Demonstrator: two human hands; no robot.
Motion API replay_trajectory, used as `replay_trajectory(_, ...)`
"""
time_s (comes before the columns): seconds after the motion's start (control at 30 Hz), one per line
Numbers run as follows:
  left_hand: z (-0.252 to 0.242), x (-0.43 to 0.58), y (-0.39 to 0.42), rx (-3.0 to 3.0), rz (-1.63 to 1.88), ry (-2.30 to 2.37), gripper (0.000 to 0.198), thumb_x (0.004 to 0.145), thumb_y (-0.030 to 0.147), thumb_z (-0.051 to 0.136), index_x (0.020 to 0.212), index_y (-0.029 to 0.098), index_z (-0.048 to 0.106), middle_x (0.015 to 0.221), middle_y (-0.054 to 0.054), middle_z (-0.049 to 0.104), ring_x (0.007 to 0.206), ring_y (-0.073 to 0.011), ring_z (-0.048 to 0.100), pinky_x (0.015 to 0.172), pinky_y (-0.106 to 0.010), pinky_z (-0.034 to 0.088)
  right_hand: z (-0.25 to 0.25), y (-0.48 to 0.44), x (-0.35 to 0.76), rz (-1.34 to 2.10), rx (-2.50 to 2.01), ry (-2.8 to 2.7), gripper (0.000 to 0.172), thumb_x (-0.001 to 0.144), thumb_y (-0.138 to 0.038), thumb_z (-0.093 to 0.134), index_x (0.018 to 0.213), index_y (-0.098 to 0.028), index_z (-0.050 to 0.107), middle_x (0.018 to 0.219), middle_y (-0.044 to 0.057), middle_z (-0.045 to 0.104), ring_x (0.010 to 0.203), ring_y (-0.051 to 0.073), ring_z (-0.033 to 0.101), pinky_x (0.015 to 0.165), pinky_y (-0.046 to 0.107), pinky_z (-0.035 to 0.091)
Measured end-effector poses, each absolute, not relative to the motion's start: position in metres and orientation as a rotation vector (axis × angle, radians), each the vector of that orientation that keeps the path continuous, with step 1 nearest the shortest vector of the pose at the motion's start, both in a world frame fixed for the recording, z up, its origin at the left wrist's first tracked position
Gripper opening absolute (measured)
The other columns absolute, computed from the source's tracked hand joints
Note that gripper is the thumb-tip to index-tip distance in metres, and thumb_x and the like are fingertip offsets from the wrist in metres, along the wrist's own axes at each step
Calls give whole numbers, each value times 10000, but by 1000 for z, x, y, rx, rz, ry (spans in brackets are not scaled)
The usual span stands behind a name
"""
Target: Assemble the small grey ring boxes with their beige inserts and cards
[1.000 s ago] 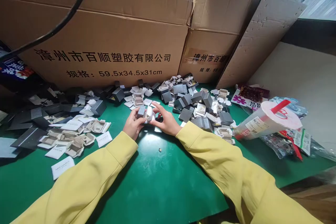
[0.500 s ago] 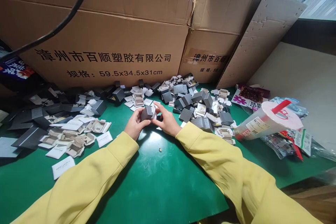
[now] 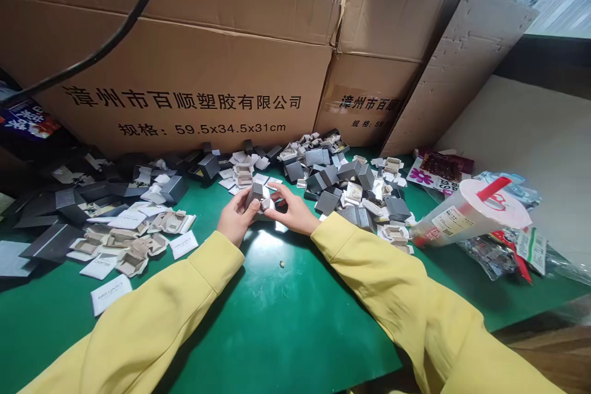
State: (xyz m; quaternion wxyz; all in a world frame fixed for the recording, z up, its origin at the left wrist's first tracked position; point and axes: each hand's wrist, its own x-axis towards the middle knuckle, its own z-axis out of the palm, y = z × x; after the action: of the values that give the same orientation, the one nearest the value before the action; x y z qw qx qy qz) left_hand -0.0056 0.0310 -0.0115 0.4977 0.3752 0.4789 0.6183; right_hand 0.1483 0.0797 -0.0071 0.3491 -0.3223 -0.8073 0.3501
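Note:
A small dark grey box (image 3: 255,192) is gripped by my left hand (image 3: 234,220), thumb on the near side. White paper or card (image 3: 266,202) sticks out at the box's right end, and my right hand (image 3: 294,213) pinches at it with thumb and fingers. What lies inside the box is hidden. Below the hands, a tiny gold-coloured piece (image 3: 282,265) lies on the green table (image 3: 277,332). Opened white card inserts (image 3: 133,252) and printed white pads (image 3: 111,294) lie to the left of my left hand.
Dark grey boxes with white inserts (image 3: 327,200) are heaped behind and right of my hands. More black boxes (image 3: 55,246) lie at left. A cup with a red straw (image 3: 457,215) leans over snack packets (image 3: 494,252). Large cartons (image 3: 184,74) wall off the back.
The dark box has tilted and turned in my left hand, showing more of its white end. My right fingers have shifted slightly down and left around that end.

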Motion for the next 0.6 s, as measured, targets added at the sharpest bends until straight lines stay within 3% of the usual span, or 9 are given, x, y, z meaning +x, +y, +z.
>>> replay_trajectory(0.13,-10,-6,30,871,1482,1173,663,587,453,722,1163,184,536,1150,-99,580,1000,-244,559,663,-285,505,-9,82,148,978,-864,-2020,449,683,-374,645,1050,-188,463,921,27,588,863,142,568,780,286,451)
replay_trajectory(0.3,-6,-5,29,835,1480,1167,658,591,445,721,1158,164,540,1112,-105,584,960,-230,562,649,-268,507,-6,79,146,974,-836,-2025,234,736,-396,584,813,-185,517,823,-7,578,765,109,542,738,251,456)
replay_trajectory(0.6,-4,-5,30,823,1476,1167,668,587,429,728,1172,176,529,1126,-97,580,954,-218,564,661,-256,497,-9,75,146,853,-862,-2049,165,771,-309,547,884,-196,589,877,1,618,805,118,550,780,257,455)
